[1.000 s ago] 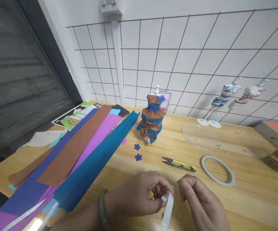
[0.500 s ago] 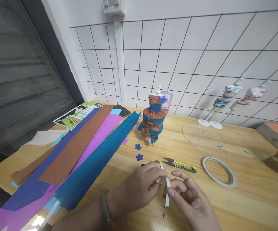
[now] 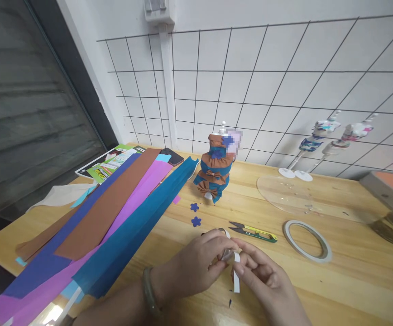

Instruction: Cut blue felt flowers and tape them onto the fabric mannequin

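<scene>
**Left hand and right hand both on a narrow, flat white strip**

From my end I see both hands grasping the strip: the right pinches it between thumb and fingers, its short end hanging down, while the left grips just beside, fingertips close together. They sit above the pale wooden table, at its near side. A white curl shows past the left knuckles; I can't tell whether it belongs to the same strip.

Just beyond the hands I have yellow-and-green snips with dark blades, with a white ring-shaped roll of tape to their right. Two small blue paper flowers lie in front of an upright figure dressed in brown and teal ruffles. At left, a long folded teal sheet lies beside brown, violet and blue ones.
</scene>
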Tool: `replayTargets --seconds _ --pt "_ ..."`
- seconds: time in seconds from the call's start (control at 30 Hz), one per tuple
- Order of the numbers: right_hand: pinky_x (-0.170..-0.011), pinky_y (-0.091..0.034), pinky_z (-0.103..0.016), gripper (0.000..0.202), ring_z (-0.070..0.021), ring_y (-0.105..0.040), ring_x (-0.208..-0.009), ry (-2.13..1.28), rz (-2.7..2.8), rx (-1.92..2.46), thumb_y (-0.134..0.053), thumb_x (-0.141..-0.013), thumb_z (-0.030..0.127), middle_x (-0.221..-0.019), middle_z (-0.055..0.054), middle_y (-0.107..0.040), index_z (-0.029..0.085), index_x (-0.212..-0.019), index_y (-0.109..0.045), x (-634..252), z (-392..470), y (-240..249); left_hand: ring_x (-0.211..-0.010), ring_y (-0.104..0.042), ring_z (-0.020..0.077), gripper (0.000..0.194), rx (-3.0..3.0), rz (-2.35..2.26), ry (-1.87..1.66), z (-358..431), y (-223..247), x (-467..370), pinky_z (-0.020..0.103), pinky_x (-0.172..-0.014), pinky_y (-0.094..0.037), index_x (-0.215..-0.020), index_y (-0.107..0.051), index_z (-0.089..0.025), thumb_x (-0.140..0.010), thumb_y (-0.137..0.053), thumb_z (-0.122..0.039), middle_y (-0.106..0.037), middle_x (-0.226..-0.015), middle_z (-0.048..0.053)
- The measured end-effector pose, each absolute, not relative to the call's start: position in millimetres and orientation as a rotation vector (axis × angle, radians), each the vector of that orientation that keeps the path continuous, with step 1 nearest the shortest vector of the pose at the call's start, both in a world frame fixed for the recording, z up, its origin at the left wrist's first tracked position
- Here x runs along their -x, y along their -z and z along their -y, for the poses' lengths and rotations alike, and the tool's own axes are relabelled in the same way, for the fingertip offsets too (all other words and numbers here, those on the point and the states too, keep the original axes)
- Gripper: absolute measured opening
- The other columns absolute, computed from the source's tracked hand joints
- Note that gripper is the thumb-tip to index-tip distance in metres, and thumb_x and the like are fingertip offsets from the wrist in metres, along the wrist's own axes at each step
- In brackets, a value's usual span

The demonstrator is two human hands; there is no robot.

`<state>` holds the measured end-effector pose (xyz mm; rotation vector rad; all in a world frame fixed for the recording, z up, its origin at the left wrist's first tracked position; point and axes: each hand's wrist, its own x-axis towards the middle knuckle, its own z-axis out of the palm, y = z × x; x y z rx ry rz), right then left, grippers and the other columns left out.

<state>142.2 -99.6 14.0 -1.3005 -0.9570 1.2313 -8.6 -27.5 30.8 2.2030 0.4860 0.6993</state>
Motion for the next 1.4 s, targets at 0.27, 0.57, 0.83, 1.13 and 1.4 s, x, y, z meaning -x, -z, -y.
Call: replayTargets --seconds 0.27,0.57,0.83,1.13,1.4 --pt "-0.072 -0.051 -0.03 0.03 -0.019 -0.062 -0.071 -1.156 1.009 1.343 -0.059 -0.076 0.043 -0.074 -0.005 -0.069 0.021 -0.095 -0.069 -153 99 -13 -0.091 -0.048 0.0152 0.025 -2.259 -0.45 -0.678 26 -27 9 0.028 -0.083 -0.041 -0.1 -0.05 -0.015 -0.079 -0.042 -0.005 -0.055 -0.093 0.006" --pt "-0.061 -0.053 -0.027 0.025 -0.0205 -0.063 -0.068 -0.872 1.172 1.471 -0.063 -0.072 0.038 -0.075 -0.005 -0.069 0.021 -0.088 -0.072 -152 104 -16 -0.094 -0.049 0.0164 0.027 -2.273 -0.432 -0.624 26 -29 10 0.031 -0.085 -0.04 -0.101 -0.051 -0.017 -0.08 -0.04 -0.006 -0.055 -0.095 0.007" --pt "-0.057 -0.048 -0.022 0.021 -0.0151 -0.057 -0.057 -0.682 1.24 1.489 -0.058 -0.077 0.037 -0.06 -0.001 -0.062 0.02 -0.07 -0.067 -144 104 -25 -0.094 -0.049 0.0162 0.028 -2.264 -0.435 -0.632 25 -27 10 0.03 -0.085 -0.041 -0.1 -0.053 -0.017 -0.078 -0.041 -0.004 -0.055 -0.095 0.007" --pt "-0.057 -0.046 -0.022 0.02 -0.0146 -0.055 -0.06 -0.683 1.335 1.441 -0.05 -0.083 0.033 -0.062 0.0 -0.056 0.021 -0.07 -0.057 -150 104 -14 -0.118 -0.039 0.0173 0.033 -2.212 -0.447 -0.678 26 -27 11 0.031 -0.098 -0.036 -0.107 -0.051 -0.016 -0.076 -0.045 -0.004 -0.052 -0.111 0.01" --pt "-0.058 -0.046 -0.021 0.017 -0.0148 -0.054 -0.064 -0.679 1.332 1.403 -0.05 -0.083 0.031 -0.066 -0.001 -0.055 0.02 -0.073 -0.058 -149 103 -15 -0.077 -0.057 0.0102 0.054 -2.096 -0.673 -0.699 26 -19 12 0.03 -0.085 -0.046 -0.127 -0.036 -0.023 -0.077 -0.052 -0.012 -0.05 -0.116 0.007"
